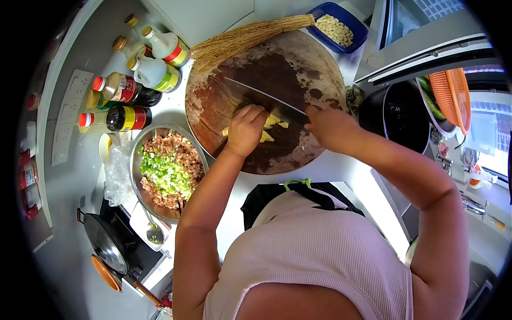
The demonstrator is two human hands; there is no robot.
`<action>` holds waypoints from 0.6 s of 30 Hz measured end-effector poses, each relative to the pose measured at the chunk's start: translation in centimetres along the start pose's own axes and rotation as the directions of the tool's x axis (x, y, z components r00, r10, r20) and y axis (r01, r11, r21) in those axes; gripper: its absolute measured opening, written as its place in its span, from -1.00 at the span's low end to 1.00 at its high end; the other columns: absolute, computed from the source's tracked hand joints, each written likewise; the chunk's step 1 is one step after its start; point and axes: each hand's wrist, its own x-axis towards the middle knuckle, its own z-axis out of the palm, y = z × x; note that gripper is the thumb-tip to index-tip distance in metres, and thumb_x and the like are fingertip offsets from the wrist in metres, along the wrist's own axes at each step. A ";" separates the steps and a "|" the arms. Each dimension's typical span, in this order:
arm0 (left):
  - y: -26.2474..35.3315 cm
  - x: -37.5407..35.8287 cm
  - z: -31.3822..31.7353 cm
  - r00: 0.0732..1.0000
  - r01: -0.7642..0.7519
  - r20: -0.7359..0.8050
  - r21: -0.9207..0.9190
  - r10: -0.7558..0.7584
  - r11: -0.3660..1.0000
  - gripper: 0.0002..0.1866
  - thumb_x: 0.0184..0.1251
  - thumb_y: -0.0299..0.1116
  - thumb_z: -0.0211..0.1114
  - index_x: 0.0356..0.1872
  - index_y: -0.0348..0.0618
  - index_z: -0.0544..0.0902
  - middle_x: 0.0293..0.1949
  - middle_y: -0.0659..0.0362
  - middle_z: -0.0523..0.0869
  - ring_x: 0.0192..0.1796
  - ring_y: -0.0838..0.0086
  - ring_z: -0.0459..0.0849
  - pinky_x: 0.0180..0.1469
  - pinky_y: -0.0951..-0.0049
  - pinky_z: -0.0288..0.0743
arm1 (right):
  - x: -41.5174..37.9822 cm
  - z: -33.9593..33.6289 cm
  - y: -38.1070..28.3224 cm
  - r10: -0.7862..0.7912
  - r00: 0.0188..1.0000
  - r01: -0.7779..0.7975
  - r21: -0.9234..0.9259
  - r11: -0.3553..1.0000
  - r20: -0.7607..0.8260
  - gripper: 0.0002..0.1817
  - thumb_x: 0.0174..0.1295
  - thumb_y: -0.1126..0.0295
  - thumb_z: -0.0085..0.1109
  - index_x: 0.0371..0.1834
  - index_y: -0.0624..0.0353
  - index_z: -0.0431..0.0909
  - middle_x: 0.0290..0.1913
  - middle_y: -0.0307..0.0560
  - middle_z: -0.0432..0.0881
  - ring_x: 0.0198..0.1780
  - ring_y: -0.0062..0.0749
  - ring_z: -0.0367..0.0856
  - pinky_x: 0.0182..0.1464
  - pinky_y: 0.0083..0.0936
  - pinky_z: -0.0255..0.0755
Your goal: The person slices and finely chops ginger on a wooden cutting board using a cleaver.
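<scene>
A large round wooden chopping board (320,58) lies on the counter in front of me. My right hand (332,128) is closed round the handle of a cleaver (269,98), its blade slanting up and left across the board. My left hand (247,129) is beside the blade, its fingers curled and pressed down on pale yellow slices that look like ginger. More ginger slices (272,121) lie between the two hands, below the blade. What sits right under my left fingertips is partly hidden.
A steel bowl (136,184) of minced meat and chopped green onion (166,173) stands left of the board. Several sauce bottles (128,118) line the wall. A straw brush (240,40) and a blue tub (356,45) of peanuts are at the back; a black wok (400,114) is at right.
</scene>
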 end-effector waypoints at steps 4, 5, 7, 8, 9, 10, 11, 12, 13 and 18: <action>0.0 -0.3 0.3 1.000 0.007 0.022 0.037 -0.007 0.999 -0.83 0.04 -0.48 0.25 -0.30 -0.21 0.69 -0.16 0.13 0.72 -0.07 0.24 0.68 -0.02 0.27 0.60 | 2.8 1.5 -1.2 -0.023 0.995 0.026 0.032 0.999 -0.097 -0.70 0.45 0.23 0.02 0.05 0.23 0.42 -0.22 0.21 0.70 -0.10 0.13 0.70 -0.12 -0.02 0.53; 0.3 -0.7 0.1 1.000 0.003 0.027 0.041 -0.004 0.999 -0.82 0.04 -0.48 0.25 -0.30 -0.21 0.69 -0.16 0.13 0.72 -0.07 0.24 0.68 -0.02 0.27 0.60 | 2.6 1.4 -1.6 -0.039 0.994 0.044 0.045 0.998 -0.101 -0.70 0.45 0.23 0.02 0.04 0.23 0.43 -0.21 0.21 0.70 -0.10 0.13 0.69 -0.12 -0.01 0.53; 0.1 -0.1 0.1 1.000 0.009 0.028 0.027 -0.010 1.000 -0.82 0.04 -0.47 0.25 -0.30 -0.21 0.69 -0.15 0.12 0.72 -0.06 0.23 0.68 -0.02 0.27 0.60 | 1.7 -0.4 -1.3 -0.029 0.998 0.031 0.050 0.998 -0.058 -0.69 0.45 0.21 0.02 0.04 0.24 0.42 -0.22 0.20 0.70 -0.10 0.14 0.69 -0.11 0.00 0.52; 0.2 -0.2 -0.1 1.000 0.012 0.024 0.021 -0.013 1.000 -0.82 0.03 -0.51 0.26 -0.30 -0.21 0.70 -0.17 0.11 0.72 -0.07 0.21 0.69 -0.03 0.27 0.61 | 1.1 -0.7 -1.0 -0.026 1.000 0.027 0.053 0.998 -0.017 -0.68 0.45 0.20 0.02 0.04 0.25 0.42 -0.22 0.20 0.70 -0.10 0.14 0.69 -0.11 0.00 0.51; 0.2 -0.2 -0.1 1.000 0.013 0.020 0.012 -0.013 1.000 -0.82 0.01 -0.54 0.27 -0.30 -0.21 0.70 -0.18 0.10 0.72 -0.09 0.19 0.70 -0.04 0.26 0.62 | 0.6 -0.5 -0.4 -0.040 0.999 0.040 0.050 0.998 -0.009 -0.67 0.45 0.19 0.03 0.04 0.24 0.43 -0.22 0.20 0.70 -0.09 0.14 0.68 -0.11 0.00 0.51; 0.2 0.0 -0.1 1.000 0.007 0.014 0.003 -0.007 1.000 -0.81 0.00 -0.58 0.28 -0.30 -0.22 0.71 -0.20 0.09 0.72 -0.10 0.17 0.70 -0.04 0.26 0.63 | 0.1 -0.5 0.4 -0.049 0.999 0.049 0.047 0.998 -0.008 -0.67 0.45 0.18 0.03 0.03 0.24 0.43 -0.22 0.20 0.70 -0.09 0.14 0.68 -0.11 0.01 0.51; 0.2 0.0 0.0 1.000 0.011 0.011 0.000 -0.011 1.000 -0.81 0.00 -0.58 0.29 -0.30 -0.22 0.71 -0.20 0.09 0.72 -0.10 0.17 0.70 -0.05 0.26 0.63 | -0.1 -0.4 0.9 -0.056 0.998 0.056 0.047 0.997 -0.002 -0.66 0.45 0.16 0.03 0.03 0.24 0.43 -0.22 0.20 0.70 -0.09 0.14 0.68 -0.10 0.01 0.51; 0.2 0.0 0.0 1.000 0.018 0.008 0.000 -0.018 1.000 -0.82 0.00 -0.58 0.29 -0.31 -0.23 0.71 -0.20 0.09 0.72 -0.11 0.17 0.70 -0.05 0.26 0.63 | 0.2 0.0 0.8 -0.041 0.999 0.041 0.065 0.997 -0.007 -0.66 0.46 0.17 0.03 0.02 0.24 0.43 -0.22 0.20 0.70 -0.09 0.15 0.68 -0.10 0.01 0.51; 0.2 0.1 0.1 1.000 0.023 0.003 0.002 -0.023 1.000 -0.83 0.00 -0.58 0.30 -0.32 -0.23 0.71 -0.21 0.09 0.72 -0.11 0.17 0.71 -0.05 0.25 0.63 | 0.8 0.7 0.5 -0.027 1.000 0.028 0.082 0.996 -0.014 -0.67 0.46 0.17 0.02 0.02 0.24 0.44 -0.22 0.20 0.70 -0.08 0.15 0.68 -0.10 0.01 0.51; 0.5 0.3 -0.4 0.997 0.037 0.071 -0.030 -0.035 0.999 -0.82 0.04 -0.54 0.26 -0.29 -0.22 0.71 -0.18 0.08 0.73 -0.09 0.18 0.70 -0.03 0.26 0.62 | 3.4 3.3 -0.4 -0.039 0.983 0.066 0.150 0.986 -0.181 -0.69 0.44 0.19 0.05 -0.01 0.23 0.43 -0.26 0.20 0.69 -0.13 0.17 0.67 -0.13 0.02 0.50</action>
